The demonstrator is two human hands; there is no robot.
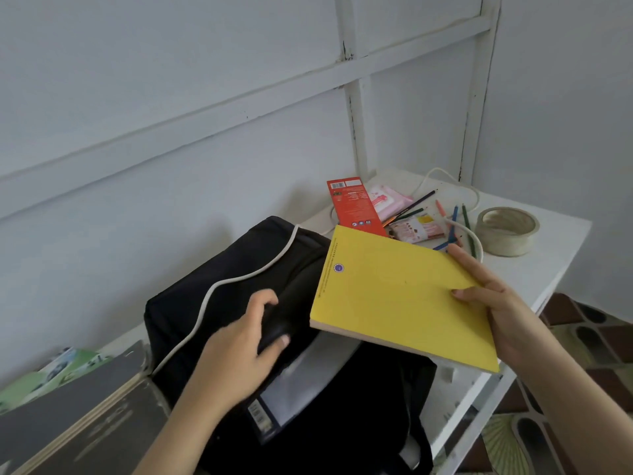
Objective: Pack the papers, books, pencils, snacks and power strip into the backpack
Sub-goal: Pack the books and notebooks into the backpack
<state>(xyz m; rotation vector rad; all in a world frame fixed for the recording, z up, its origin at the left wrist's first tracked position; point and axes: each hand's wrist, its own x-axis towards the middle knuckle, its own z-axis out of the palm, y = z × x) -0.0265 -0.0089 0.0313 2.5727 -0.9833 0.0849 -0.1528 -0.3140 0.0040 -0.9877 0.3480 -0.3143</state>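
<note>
- head view: the step in hand looks like packing a book. the right hand (pixel 493 303) pinches the yellow book (pixel 394 303) by its right edge, thumb flat on the cover, other fingers beneath. the book hangs tilted over the right side of the black backpack (pixel 239 248), above its mouth and not yet inside.
- the left hand (pixel 246 337) has its fingers curled round a dark fold at the bag's opening, seemingly to hold it wide. the hand is blurred, so i cannot tell how firm the grip is.
- the backpack lies on the white table (pixel 555 262). inside its opening, near the left hand, a flat blue-grey thing (pixel 284 392) shows, likely a book or folder already in.
- far right on the table, apart from the bag, lie a red box (pixel 352 207), a pink packet (pixel 387 197), a snack packet (pixel 418 229), loose coloured pencils (pixel 411 205), a white cable (pixel 470 232) and a tape roll (pixel 507 231). the power strip's body is not plain to see.
- next move, as i judge it: tip the book's near-left corner down into the gap and slide it in edge first beside the flat thing, with the left hand spreading the mouth.
</note>
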